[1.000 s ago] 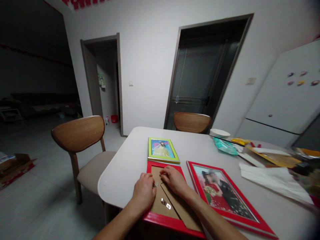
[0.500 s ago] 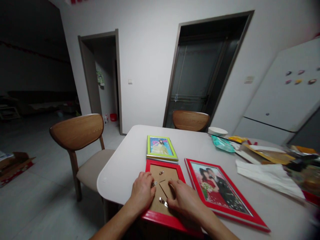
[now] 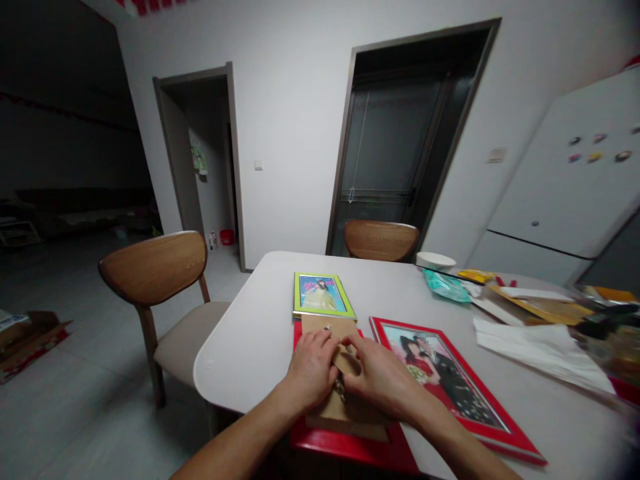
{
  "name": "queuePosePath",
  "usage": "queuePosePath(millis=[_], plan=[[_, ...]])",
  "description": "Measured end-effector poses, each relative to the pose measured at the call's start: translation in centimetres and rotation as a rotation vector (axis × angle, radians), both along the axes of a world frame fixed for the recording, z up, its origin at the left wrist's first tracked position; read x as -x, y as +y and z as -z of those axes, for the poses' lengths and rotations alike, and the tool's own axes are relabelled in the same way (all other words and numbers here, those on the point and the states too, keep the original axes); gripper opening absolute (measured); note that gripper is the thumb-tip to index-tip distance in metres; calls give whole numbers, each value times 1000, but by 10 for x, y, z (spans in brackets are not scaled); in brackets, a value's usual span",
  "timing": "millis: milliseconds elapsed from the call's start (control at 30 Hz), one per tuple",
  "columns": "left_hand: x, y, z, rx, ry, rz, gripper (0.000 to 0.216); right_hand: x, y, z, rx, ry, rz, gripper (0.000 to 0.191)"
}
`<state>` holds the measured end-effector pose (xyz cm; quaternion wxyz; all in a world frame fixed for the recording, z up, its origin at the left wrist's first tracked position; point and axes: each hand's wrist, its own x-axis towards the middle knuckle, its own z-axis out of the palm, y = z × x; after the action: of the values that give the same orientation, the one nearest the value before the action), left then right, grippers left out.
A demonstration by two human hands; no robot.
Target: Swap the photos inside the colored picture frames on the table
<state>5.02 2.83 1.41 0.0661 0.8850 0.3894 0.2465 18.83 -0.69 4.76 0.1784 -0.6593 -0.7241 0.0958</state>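
A brown backing board [image 3: 333, 415] with small metal clips sits raised above a red picture frame [image 3: 350, 448] at the table's near edge. My left hand [image 3: 311, 368] lies over the board's left half, its fingers curled in around the fittings. From the right, my right hand [image 3: 377, 379] pinches at a flap in the board's middle, thumb and fingers close together. My hands cover most of the clips. Just beyond is a lime-green framed picture [image 3: 323, 295]. To the right lies a larger red framed picture [image 3: 450, 383] of a couple, face up.
The white table [image 3: 245, 347] has a rounded left corner. At its right side are a white cloth or paper [image 3: 537, 347], a teal packet [image 3: 447, 285], a white bowl [image 3: 435, 261] and a cluttered pile. Wooden chairs stand left [image 3: 155, 270] and behind [image 3: 381, 240].
The backing board has come up out of the red frame, with both hands on it. My fingers have moved closer together over its middle.
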Motion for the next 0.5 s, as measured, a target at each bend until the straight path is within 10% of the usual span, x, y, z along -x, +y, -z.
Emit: queuePosePath(millis=[233,500], plan=[[7,7,-23,-87,16,115,25,4,-9,-22,-49,182,-14,28],[96,52,-21,-71,-41,-146,31,-14,-7,-12,-31,357,-39,34]])
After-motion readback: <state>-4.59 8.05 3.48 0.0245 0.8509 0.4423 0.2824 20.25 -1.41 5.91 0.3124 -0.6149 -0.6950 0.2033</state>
